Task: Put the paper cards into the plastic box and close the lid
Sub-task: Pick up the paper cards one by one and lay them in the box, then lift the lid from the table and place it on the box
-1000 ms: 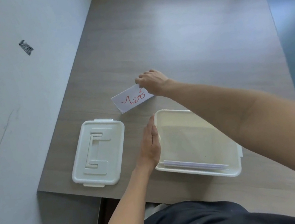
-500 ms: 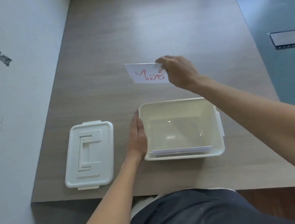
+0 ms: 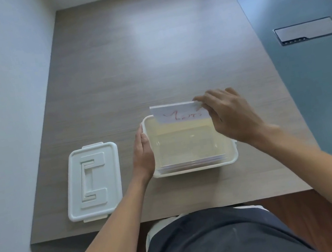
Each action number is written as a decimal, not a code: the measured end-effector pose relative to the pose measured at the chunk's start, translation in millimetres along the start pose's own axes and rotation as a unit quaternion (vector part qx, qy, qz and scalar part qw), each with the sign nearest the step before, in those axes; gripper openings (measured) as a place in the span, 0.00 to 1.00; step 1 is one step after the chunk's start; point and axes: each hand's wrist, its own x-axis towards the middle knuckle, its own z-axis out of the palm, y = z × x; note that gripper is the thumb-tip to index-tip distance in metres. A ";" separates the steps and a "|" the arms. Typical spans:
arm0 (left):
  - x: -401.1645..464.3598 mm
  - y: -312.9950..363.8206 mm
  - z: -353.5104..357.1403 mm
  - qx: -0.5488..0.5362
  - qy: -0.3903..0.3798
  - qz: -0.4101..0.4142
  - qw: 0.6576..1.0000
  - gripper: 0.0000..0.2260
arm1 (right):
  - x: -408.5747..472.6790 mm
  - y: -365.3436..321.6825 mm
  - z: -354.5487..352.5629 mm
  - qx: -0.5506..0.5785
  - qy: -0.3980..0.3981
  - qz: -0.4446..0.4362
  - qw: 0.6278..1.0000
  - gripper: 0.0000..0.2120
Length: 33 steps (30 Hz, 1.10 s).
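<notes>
- Near edge of the table (image 3: 174, 204): bare wood strip between the person's lap and the box, free room for the arms.
- Plastic box (image 3: 196, 166) sits open close to the near edge; a few paper cards (image 3: 191, 163) already stand inside against its near wall.
- Left hand (image 3: 143, 154) lies flat against the box's left wall, fingers together and straight, bracing it; no grip closed on anything.
- Lid (image 3: 92, 181) lies top side up just left of the box, apart from it, near the table's left edge and untouched. Closing step not yet started.
- Right hand (image 3: 227, 115) pinches one card (image 3: 178, 112) with red writing by its right end, fingertips closed on it.
- Change: half a second ago that card was held in the air beyond the box; a second ago it lay flat on the table. Now it is on edge over the box's far rim, lower edge just inside.
- Meaning: looks like the last loose card, no other card seen on the table; after the drop only the lid remains.
- Watch: the card's left corner is close to the far-left rim corner, could catch there.
- Far side: wide bare tabletop beyond the box, nothing to hit. Wall along the left, blue floor and a floor panel (image 3: 308, 30) well off to the right.
</notes>
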 end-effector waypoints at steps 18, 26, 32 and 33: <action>2.3 -2.8 3.0 0.006 0.013 0.001 1.000 0.22 | -69.3 -25.2 63.5 0.084 -0.193 0.014 0.978 0.13; 4.5 -10.1 -3.1 0.097 -0.002 0.007 0.995 0.23 | -6.9 -26.7 88.5 0.017 -0.144 -0.010 0.989 0.25; -10.8 -22.9 -42.6 0.322 0.012 0.046 0.946 0.29 | 39.5 -41.4 113.8 -0.009 -0.173 -0.092 0.981 0.27; -14.3 -27.1 -50.7 0.348 0.021 0.040 0.937 0.29 | 47.4 -45.7 117.5 -0.011 -0.176 -0.109 0.978 0.27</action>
